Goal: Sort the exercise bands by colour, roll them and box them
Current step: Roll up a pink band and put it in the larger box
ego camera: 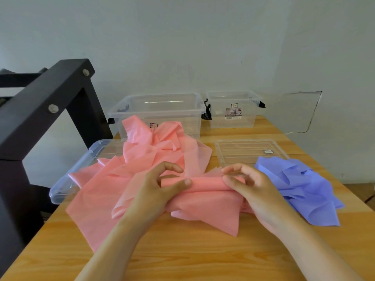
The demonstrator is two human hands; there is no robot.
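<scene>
A loose heap of pink exercise bands point(154, 155) covers the middle of the wooden table point(182, 250). Its near edge is wound into a short pink roll point(205, 182) lying crosswise. My left hand point(160, 187) grips the roll's left end, thumb in front and fingers curled over the top. My right hand point(249, 185) grips the right end the same way. A crumpled pile of blue bands point(300, 185) lies just right of my right hand. Two clear boxes stand at the back: a large one point(158, 112) partly hidden by the pink heap, and a smaller one point(233, 108).
A clear lid point(249, 151) lies flat behind the blue bands. Another clear lid point(69, 179) sticks out under the pink heap at the left table edge. A black frame point(46, 110) rises at the left. The wall is close behind the boxes.
</scene>
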